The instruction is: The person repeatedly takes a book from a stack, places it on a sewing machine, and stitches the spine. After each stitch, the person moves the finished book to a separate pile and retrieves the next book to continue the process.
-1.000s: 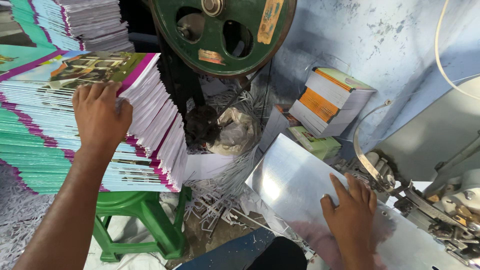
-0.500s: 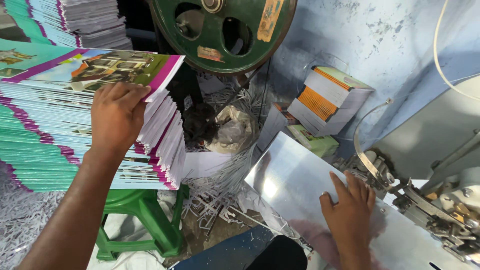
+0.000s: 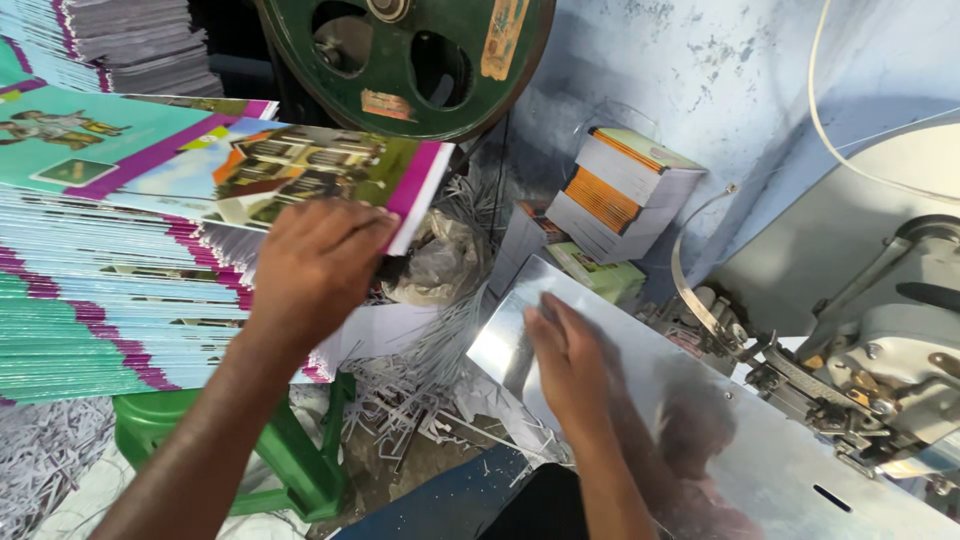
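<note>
My left hand [image 3: 315, 265] grips the top booklet [image 3: 300, 170], a colourful cover with a house picture and a magenta edge, and lifts it off a tall stack of booklets [image 3: 90, 300] on the left. The stack rests on a green plastic stool [image 3: 290, 460]. My right hand [image 3: 570, 365] lies flat, fingers spread, on a shiny metal plate [image 3: 720, 440] that slopes toward a grey stitching machine [image 3: 890, 340] at the right.
A large green flywheel [image 3: 420, 60] hangs at the top centre. Small boxes with orange stripes [image 3: 620, 190] lean on the blue wall. Paper trimmings [image 3: 420, 400] litter the floor between stool and plate. Another booklet pile [image 3: 120, 40] stands at the top left.
My left hand has pulled the top booklet off the stack and moved it right, toward the plate. My right hand stays on the metal plate, slid a little to the left.
</note>
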